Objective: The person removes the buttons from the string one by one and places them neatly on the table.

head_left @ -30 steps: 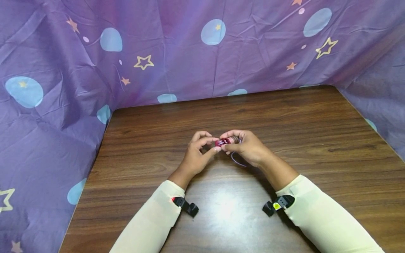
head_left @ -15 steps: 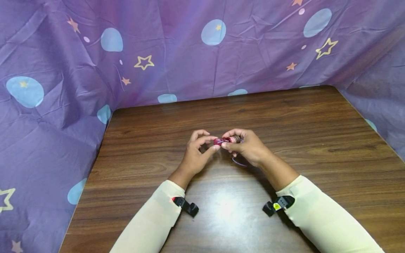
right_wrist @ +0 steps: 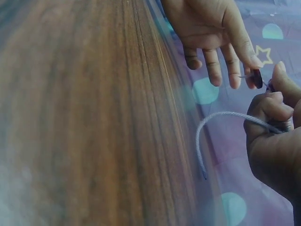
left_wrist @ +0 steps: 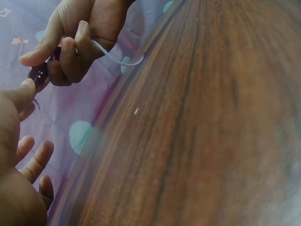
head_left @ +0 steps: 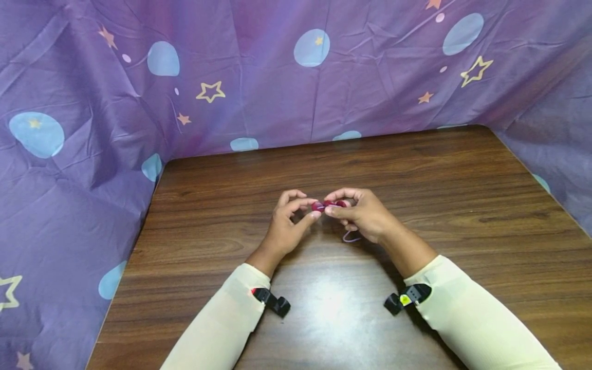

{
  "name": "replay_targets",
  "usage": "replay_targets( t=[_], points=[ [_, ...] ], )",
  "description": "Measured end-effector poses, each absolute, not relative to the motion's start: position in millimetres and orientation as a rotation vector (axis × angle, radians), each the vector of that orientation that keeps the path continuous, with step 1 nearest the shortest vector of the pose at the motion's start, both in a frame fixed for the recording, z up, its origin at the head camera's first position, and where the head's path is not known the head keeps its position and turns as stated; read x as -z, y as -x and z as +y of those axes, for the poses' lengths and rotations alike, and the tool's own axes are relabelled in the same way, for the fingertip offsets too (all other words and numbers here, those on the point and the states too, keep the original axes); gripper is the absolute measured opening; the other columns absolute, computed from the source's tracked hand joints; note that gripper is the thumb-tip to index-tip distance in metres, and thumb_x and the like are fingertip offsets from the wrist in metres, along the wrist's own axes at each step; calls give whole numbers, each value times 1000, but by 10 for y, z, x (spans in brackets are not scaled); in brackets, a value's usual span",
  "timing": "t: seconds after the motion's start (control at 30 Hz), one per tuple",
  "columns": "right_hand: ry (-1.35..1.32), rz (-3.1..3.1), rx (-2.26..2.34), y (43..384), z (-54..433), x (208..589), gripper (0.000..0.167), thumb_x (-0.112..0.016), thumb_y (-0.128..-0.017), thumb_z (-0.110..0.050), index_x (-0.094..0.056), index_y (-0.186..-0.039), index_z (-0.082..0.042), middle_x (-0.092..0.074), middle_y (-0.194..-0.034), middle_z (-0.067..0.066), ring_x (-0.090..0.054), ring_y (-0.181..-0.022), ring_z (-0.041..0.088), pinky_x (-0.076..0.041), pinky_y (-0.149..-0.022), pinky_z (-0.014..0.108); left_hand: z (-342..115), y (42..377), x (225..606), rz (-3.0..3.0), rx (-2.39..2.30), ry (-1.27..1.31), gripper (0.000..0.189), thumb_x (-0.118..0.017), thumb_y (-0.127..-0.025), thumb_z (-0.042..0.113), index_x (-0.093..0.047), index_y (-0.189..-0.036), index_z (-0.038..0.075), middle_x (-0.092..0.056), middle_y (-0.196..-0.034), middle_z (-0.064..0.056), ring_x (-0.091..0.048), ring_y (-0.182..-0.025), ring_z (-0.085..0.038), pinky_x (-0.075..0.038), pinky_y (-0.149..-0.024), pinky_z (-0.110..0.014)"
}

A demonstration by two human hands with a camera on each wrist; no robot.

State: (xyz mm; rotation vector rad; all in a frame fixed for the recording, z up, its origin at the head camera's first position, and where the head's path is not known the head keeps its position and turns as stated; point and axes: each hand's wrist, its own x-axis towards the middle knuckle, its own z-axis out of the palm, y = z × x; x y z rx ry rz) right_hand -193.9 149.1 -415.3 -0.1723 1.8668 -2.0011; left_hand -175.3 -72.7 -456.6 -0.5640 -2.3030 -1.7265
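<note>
My left hand (head_left: 285,226) pinches a dark red button (head_left: 317,206) by its edge between thumb and index finger; its other fingers are spread. Small holes show on the button (left_wrist: 38,73) in the left wrist view. Close on the right, my right hand (head_left: 370,218) holds more red buttons (head_left: 340,204) between thumb and fingers, partly hidden by them. A pale purple cord (right_wrist: 221,113) runs through the pinched button towards the right hand. From the right hand's curled fingers its loose end hangs in a curve. Both hands are above the table.
The brown wood-grain table (head_left: 222,246) spreads beneath both hands. A purple curtain (head_left: 259,67) with stars and blue spots stands behind it and at the sides. Black wrist cameras sit on both pale sleeves (head_left: 217,313).
The right hand has turned and risen slightly, and the pink and brown buttons in it are now mostly hidden. The left hand has shifted slightly leftward with its button. The cord's hanging end is more curved.
</note>
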Motion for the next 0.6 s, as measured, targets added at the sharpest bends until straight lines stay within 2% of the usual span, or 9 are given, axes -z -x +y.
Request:
replay_targets(
  t=[0.17, 0.27, 0.43, 0.6],
  points=[
    [146, 1836, 2018, 1956, 1510, 4158, 25, -74, -97, 5, -78, -107, -17, -63, -70, -8, -50, -56, 6, -37, -48, 17, -718, 1758, 4558, -2308, 1727, 551, 28, -83, -96, 10, -79, -123, 1, -56, -135, -21, -69, -101, -37, -60, -87, -43],
    [146, 1817, 2019, 1966, 1527, 4164, 28, -73, -97, 7, -78, -108, -18, -62, -69, -8, -48, -55, 5, -35, -48, 17, -714, 1765, 4559, -2315, 1722, 539, 28, -83, -97, 11, -79, -124, 2, -57, -135, -21, -69, -100, -35, -60, -86, -44],
    [152, 1763, 2029, 1969, 1547, 4163, 32, -71, -96, 10, -77, -108, -19, -63, -71, -9, -45, -51, 5, -34, -45, 17, -714, 1775, 4562, -2324, 1709, 521, 29, -82, -97, 12, -79, -124, 3, -58, -134, -20, -67, -96, -27, -56, -83, -38],
    [150, 1767, 2027, 1974, 1555, 4154, 30, -72, -96, 8, -76, -110, -18, -62, -73, -9, -45, -52, 4, -34, -44, 17, -714, 1778, 4558, -2299, 1729, 527, 28, -82, -98, 11, -79, -124, 2, -57, -135, -22, -67, -92, -29, -55, -78, -25]
  ],
)
